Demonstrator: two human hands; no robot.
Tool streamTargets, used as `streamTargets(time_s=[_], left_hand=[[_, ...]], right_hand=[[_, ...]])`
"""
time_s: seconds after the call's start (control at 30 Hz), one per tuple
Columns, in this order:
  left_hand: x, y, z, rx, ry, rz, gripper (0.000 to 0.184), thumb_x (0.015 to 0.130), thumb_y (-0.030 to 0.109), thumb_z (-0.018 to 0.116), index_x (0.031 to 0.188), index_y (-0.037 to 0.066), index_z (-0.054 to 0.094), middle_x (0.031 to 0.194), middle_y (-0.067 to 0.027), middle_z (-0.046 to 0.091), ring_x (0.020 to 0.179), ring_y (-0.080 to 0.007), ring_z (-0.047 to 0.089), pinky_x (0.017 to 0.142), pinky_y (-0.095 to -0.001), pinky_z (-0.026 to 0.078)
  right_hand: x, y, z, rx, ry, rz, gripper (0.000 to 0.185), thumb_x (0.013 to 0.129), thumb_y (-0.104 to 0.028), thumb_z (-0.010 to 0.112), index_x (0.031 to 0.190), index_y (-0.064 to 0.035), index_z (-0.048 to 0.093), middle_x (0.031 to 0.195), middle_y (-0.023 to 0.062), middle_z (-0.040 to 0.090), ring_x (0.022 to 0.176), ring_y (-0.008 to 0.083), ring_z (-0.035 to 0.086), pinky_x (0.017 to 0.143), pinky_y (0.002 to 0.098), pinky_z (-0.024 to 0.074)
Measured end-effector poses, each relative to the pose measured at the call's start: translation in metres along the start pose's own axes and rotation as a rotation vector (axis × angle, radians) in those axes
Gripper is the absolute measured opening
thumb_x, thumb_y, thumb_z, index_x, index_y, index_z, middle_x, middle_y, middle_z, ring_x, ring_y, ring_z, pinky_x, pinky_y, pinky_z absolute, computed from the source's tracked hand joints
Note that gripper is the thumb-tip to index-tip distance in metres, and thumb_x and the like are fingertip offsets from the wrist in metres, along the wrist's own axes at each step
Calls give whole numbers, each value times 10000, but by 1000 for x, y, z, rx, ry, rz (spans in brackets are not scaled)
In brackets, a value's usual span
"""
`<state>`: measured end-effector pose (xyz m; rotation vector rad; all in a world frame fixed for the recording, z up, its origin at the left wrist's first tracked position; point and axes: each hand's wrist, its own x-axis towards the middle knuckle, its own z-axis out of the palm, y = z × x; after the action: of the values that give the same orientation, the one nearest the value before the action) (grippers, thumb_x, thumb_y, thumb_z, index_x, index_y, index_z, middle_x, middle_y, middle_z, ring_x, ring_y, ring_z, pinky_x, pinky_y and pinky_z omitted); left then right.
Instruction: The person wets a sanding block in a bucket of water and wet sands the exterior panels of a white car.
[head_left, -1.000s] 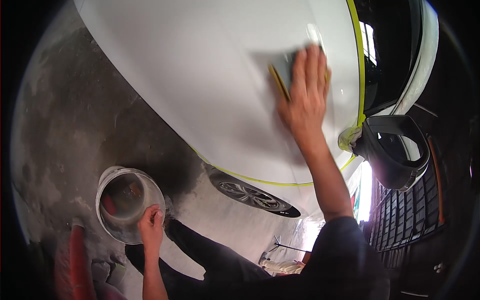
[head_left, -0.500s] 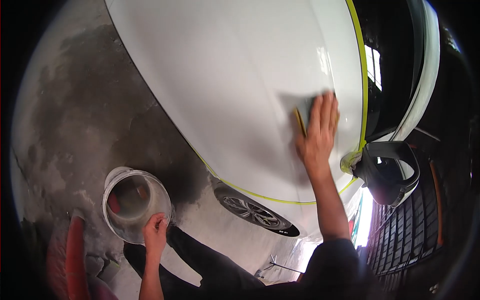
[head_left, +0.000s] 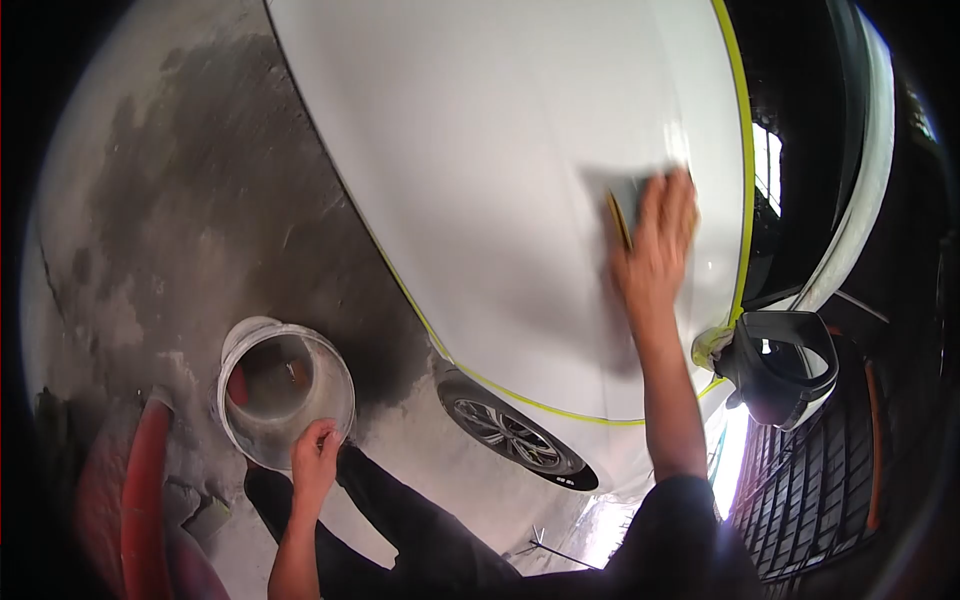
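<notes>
My right hand (head_left: 660, 235) presses a thin sanding pad (head_left: 621, 220) with a yellow edge flat against a white car hood (head_left: 480, 180). The fingers lie over the pad and hide most of it. Low on the left, my left hand (head_left: 317, 455) is closed, fingers curled, at the near rim of a pale round bucket (head_left: 232, 425). Whether it grips the rim or something small cannot be made out. Inside the bucket are a reddish item (head_left: 238, 385) and a small brownish one (head_left: 297, 373).
Yellow-green masking tape (head_left: 742, 150) borders the hood. A side mirror (head_left: 785, 360) and wheel (head_left: 510, 430) are on the near side. Red tubular shapes (head_left: 145, 480) stand at lower left, by my dark-trousered legs (head_left: 420, 525). The concrete floor (head_left: 180, 230) is partly wet.
The view has shifted slightly, so the car appears a little further right and the bucket slightly higher. My right hand stays on the pad at nearly the same place on the hood.
</notes>
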<state>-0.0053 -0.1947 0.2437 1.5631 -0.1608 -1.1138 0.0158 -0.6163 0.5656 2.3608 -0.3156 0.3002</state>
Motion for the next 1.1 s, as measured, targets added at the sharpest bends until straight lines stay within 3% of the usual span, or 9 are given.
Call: streamTargets(time_s=[0.17, 0.4, 0.47, 0.67, 0.7, 0.73, 0.8, 0.87, 1.1], left_hand=[[-6, -10, -8, 19, 21, -20, 204, 918, 41, 634, 1113, -4, 680, 887, -96, 715, 811, -142, 651, 765, -296, 520], [5, -15, -9, 28, 25, -72, 219, 917, 39, 635, 1126, -13, 672, 938, -127, 720, 845, -179, 672, 784, -311, 527], [1, -21, -12, 10, 12, -80, 229, 913, 42, 636, 1130, -24, 669, 946, -124, 721, 866, -189, 676, 813, -318, 523], [-5, -23, -40, 75, 3, -73, 190, 939, 38, 617, 1118, -3, 663, 852, 2, 619, 744, -76, 533, 668, -240, 443], [-5, -23, -45, 75, 2, -78, 188, 939, 39, 618, 1117, -1, 663, 849, 5, 615, 737, -71, 527, 659, -236, 438], [-4, -16, -50, 76, 4, -132, 193, 926, 42, 620, 1105, -11, 670, 899, -84, 700, 807, -139, 626, 772, -296, 499], [-1, -16, -56, 32, 12, -137, 186, 933, 47, 619, 1105, -5, 666, 877, -43, 673, 790, -112, 594, 750, -279, 486], [3, -16, -53, -29, 31, -113, 172, 946, 58, 618, 1104, 0, 657, 848, 17, 616, 766, -69, 536, 713, -246, 454], [-1, -19, -45, 34, -21, -93, 173, 950, 76, 626, 1102, -3, 653, 820, 26, 590, 720, -63, 508, 662, -233, 427]], right_hand=[[-94, 12, -21, -94, -157, 135, 721, 943, -270, 676, 1489, 88, 369, 1560, 332, 309, 1454, 510, 287, 1176, 601, 231], [78, -23, 7, -7, 28, -45, 602, 856, -49, 588, 1420, 110, 450, 1533, 316, 368, 1431, 471, 349, 1192, 542, 245], [45, -15, -7, 6, -50, -11, 635, 842, -54, 604, 1431, 112, 432, 1539, 317, 360, 1433, 482, 341, 1185, 563, 244], [-91, 12, -22, -42, -171, 95, 730, 889, -192, 706, 1463, 119, 380, 1549, 342, 321, 1435, 512, 326, 1186, 567, 234], [-66, 6, -21, -2, -158, 93, 705, 900, -210, 706, 1432, 141, 403, 1536, 364, 321, 1418, 524, 344, 1182, 574, 242], [-35, 4, -13, 49, -86, 41, 672, 906, -207, 703, 1405, 149, 429, 1528, 373, 321, 1420, 519, 344, 1185, 566, 245], [30, -14, -6, 92, -11, 21, 605, 818, 8, 568, 1396, 139, 445, 1518, 358, 351, 1413, 515, 355, 1185, 558, 266], [66, -26, 14, 121, 120, 44, 644, 775, 8, 541, 1406, 111, 455, 1544, 327, 339, 1425, 499, 347, 1192, 547, 257], [-117, 16, -28, -6, -152, 219, 581, 864, -26, 549, 1422, 109, 459, 1549, 331, 337, 1451, 484, 325, 1170, 594, 250]])
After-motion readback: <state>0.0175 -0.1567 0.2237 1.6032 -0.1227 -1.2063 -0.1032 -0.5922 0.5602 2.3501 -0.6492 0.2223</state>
